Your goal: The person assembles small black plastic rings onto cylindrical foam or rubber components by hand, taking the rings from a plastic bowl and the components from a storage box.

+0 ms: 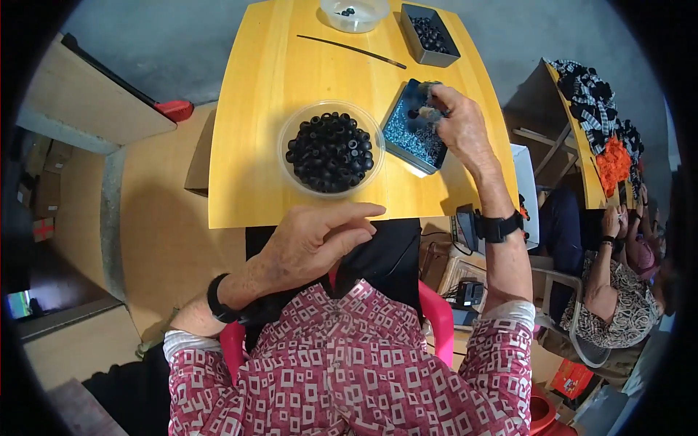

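Our right hand [459, 122] reaches over the dark rectangular box [393, 111] of tiny glossy blue pieces [404, 134] on the yellow wooden counter [254, 87]; blur hides whether it grips any. Our left hand [309, 236] looks empty, thumb slightly apart. The pieces seem light, hard, slippery: we'd pinch their sides.

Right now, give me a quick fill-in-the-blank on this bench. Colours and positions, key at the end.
1. The small beads in the rectangular box below the right hand are mostly ____.
2. The larger round pieces heaped in the clear tub are ____.
3. The tabletop is coloured ____.
4. As the wearer sees it, the thin dark stick lies to the ____ of the far dark box.

Missing words: blue; black; yellow; left.
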Demonstrator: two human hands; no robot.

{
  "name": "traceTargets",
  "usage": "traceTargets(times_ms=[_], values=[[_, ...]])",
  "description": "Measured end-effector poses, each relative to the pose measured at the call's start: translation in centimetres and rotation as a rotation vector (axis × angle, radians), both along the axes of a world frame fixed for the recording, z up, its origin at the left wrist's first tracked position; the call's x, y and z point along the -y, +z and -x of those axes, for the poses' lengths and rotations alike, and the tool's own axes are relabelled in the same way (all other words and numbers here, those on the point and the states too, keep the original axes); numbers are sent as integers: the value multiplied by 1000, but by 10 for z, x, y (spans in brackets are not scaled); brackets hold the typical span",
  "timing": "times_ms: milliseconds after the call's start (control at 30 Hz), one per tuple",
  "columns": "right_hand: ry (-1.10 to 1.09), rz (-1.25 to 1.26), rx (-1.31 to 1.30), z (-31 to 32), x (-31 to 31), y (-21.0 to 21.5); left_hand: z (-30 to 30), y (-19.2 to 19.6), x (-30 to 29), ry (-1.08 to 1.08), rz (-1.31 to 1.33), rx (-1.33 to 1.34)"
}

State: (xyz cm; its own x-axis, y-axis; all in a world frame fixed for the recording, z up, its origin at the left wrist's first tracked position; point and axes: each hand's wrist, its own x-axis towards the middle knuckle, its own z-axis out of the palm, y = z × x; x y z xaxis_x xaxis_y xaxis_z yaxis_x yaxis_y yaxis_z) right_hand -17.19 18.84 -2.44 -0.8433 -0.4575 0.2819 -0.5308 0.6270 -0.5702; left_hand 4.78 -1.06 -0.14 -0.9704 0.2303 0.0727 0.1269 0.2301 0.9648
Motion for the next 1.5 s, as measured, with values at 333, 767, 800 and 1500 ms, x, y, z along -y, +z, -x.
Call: traceTargets(times_ms=[333,767,800,1500], values=[[143,-275,-129,3,11,-20,-3,-9,1,40,1,-40],[569,243,-147,-137,24,35,-9,-19,-4,157,-834,395],[504,228,-152,-146,26,33,-9,-23,-2,153,-810,430],[127,213,197,-27,2,43,-40,-35,24,196,-762,527]])
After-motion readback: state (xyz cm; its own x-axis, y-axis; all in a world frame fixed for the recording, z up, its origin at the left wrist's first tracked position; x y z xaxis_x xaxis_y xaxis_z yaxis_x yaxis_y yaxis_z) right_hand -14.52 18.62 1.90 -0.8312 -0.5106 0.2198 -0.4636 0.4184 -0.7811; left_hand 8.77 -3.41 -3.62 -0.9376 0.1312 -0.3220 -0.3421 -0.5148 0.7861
